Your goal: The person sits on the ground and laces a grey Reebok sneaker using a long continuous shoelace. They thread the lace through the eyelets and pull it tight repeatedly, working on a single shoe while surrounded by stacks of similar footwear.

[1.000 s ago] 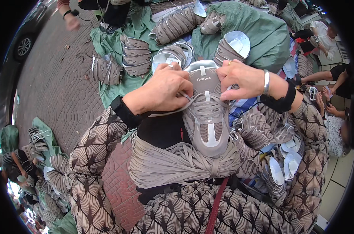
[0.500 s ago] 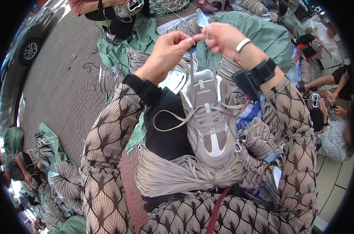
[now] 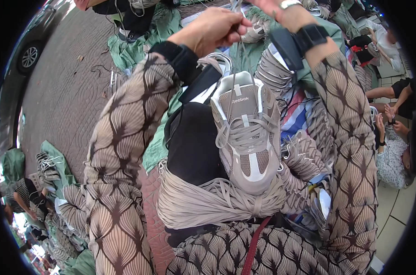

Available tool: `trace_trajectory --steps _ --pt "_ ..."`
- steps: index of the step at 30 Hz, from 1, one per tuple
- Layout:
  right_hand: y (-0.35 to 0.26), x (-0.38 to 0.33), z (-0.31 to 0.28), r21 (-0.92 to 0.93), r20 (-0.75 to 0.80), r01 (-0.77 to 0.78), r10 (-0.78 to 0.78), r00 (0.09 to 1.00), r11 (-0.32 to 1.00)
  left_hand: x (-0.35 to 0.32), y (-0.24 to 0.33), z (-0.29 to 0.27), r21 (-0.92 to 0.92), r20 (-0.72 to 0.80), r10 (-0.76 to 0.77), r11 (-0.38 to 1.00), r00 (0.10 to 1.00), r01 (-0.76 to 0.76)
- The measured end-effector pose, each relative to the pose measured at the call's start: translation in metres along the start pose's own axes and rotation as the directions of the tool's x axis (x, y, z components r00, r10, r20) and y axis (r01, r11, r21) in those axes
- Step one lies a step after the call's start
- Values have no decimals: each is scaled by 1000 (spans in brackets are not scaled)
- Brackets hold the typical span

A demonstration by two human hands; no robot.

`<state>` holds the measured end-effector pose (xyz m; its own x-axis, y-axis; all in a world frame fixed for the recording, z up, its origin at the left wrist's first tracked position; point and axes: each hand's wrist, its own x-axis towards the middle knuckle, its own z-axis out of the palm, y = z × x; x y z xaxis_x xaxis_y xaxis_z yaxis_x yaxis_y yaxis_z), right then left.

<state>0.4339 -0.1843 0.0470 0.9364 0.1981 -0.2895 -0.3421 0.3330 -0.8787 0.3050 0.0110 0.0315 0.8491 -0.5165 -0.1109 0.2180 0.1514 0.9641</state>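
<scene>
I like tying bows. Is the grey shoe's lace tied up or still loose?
Loose. The shoe shows no bow; its lace runs straight up, pulled tight into the left hand. The right hand is mostly cut off.

Sneaker point(image 3: 247, 133) on lap, behind lace bundle point(image 3: 217, 201).

One grey sneaker point(image 3: 247, 133), one bundle of laces point(image 3: 208, 201), two raised hands.

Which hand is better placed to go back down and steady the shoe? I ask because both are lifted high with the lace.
Probably the left hand: it shows whole, almost straight above the grey sneaker, pinching the lace. The right hand is cut off by the picture's top edge and sits farther off.
</scene>
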Motion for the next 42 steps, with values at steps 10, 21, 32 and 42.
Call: trace_trajectory --steps 10,21,32,42 --pt "60 -156 6 -343 528 -175 344 776 923 -36 -4 8 365 -233 232 921 945 -136" --pt "70 -155 -5 -202 364 -66 137 921 977 -182 -63 58 834 -42 255 541 966 -107" --pt "62 -172 0 -170 375 -57 118 919 984 -180 -67 59 849 -64 434 496 899 -179" --pt "54 -190 13 -200 289 -8 66 955 980 -164 -67 51 853 -60 458 485 887 -193"
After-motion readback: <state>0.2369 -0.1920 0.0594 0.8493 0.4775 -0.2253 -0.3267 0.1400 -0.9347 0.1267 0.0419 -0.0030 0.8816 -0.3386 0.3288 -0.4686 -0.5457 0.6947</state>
